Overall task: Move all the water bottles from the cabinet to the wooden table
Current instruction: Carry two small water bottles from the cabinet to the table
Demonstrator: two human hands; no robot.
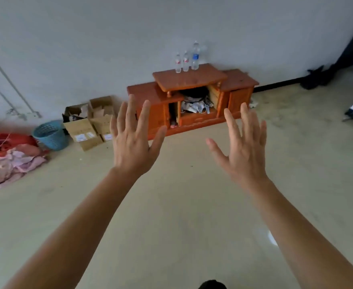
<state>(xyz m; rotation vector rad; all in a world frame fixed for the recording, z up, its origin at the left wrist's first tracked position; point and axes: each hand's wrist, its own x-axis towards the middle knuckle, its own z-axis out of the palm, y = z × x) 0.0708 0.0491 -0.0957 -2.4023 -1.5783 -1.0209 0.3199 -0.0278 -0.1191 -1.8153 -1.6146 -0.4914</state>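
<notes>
Orange-brown wood marked my goal: the cabinet (192,80) stood against the wall, and three bottles (185,61) stood on its raised top, close to the back edge and about midway between its back corners. All three were upright, long axes vertical and caps up. They made a short row along that edge, with the tall bottle (195,57) at the right end and the two small ones just beside each other on its left. My left hand (133,140) and right hand (245,147) were raised in front of me over bare floor, fingers straight and spread wide, holding nothing, both well apart from the cabinet. I judged the step to be the approach, with no bottle moved yet and the wooden table out of view. To do it well I would have walked in square to the front edge before reaching. I would have taken the tall bottle first, since it looked the easiest to tip, wrapping the fingers round its body below the shoulder. Each bottle wanted a straight lift, so that a sleeve or knuckle would not knock its neighbour, and an upright carry. One bottle per hand seemed the safe load.
</notes>
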